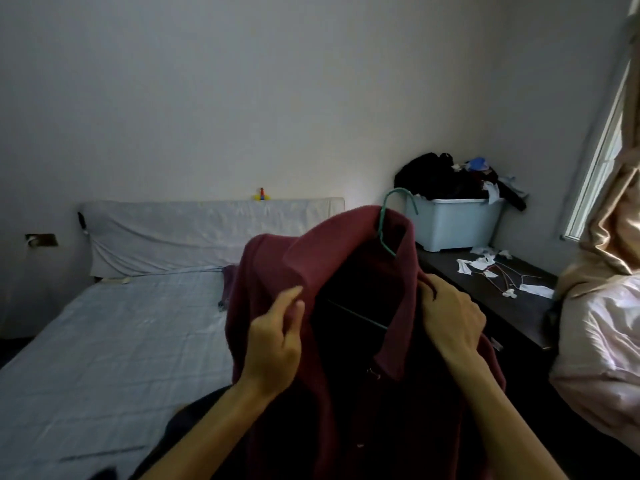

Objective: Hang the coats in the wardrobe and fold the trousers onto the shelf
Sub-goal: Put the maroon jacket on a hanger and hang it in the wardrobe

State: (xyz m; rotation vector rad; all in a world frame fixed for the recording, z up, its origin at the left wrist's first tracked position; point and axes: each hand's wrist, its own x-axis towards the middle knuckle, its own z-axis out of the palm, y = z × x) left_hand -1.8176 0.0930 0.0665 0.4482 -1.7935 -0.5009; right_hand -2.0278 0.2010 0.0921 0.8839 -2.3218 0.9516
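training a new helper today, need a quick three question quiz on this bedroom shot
1. True or false: the green hanger already sits inside the red coat.
2. The coat's collar is gripped by: A) the left hand only, B) the right hand only, C) both hands.
3. Fill in: the blue tub heaped with clothes stands on a dark ____.

Key: 1 true; 2 C; 3 cabinet.
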